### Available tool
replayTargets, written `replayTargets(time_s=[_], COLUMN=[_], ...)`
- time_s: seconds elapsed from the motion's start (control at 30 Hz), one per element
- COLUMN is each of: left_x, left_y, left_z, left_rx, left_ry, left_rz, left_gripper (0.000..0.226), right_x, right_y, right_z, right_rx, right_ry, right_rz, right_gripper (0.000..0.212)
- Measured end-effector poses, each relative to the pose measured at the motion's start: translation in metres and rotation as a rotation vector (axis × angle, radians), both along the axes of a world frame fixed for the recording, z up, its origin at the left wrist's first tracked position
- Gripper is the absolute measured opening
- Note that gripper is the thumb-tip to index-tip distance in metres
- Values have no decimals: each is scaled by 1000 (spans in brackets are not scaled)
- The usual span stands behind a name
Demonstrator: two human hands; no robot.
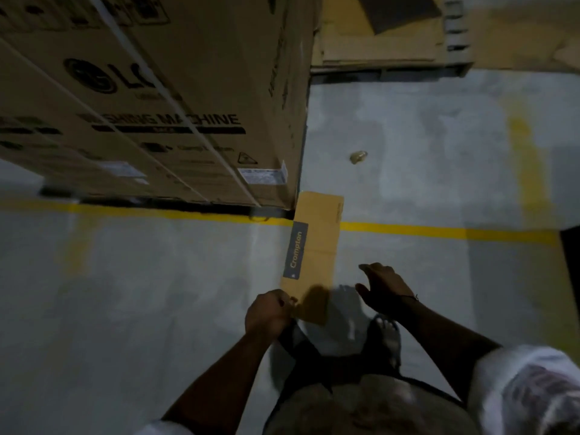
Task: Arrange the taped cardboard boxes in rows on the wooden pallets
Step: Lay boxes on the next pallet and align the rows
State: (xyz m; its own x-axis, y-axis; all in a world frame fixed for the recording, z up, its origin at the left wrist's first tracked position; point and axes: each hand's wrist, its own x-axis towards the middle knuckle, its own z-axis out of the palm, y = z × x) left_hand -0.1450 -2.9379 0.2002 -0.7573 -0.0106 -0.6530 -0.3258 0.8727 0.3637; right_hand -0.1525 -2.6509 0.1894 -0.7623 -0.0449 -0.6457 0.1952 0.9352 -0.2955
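Note:
A long, narrow brown cardboard box [317, 246] with a dark Crompton label lies lengthwise on the grey floor in front of me, across a yellow line. My left hand [266, 315] is closed on the box's near left corner. My right hand [383, 285] hovers to the right of the near end, fingers spread, apart from the box. A wooden pallet [389, 65] covered with flat cardboard sheets lies on the floor at the far upper right.
A large LG washing machine carton [150, 98] with white straps fills the upper left, its corner touching the narrow box's far end. A small crumpled scrap [358, 156] lies on the floor. My sandalled foot [387, 337] stands just below my right hand.

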Motion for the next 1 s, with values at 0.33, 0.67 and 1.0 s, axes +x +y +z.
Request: replayTargets(time_s=[0.33,0.67,1.0], left_x=[-100,-117,-59], left_y=[-62,-10,81], left_z=[-155,-360,-384], left_rx=[93,231,376], left_ry=[-5,-296,-241], left_rz=[-12,399,91], left_gripper=[38,133,66], right_x=[-82,-120,-71], right_y=[-113,-124,-15], right_z=[-153,-353,-371], right_rx=[-113,-261,-245], right_ry=[-62,-76,-18], right_rz=[-146,-284,-833], right_gripper=[64,65,88])
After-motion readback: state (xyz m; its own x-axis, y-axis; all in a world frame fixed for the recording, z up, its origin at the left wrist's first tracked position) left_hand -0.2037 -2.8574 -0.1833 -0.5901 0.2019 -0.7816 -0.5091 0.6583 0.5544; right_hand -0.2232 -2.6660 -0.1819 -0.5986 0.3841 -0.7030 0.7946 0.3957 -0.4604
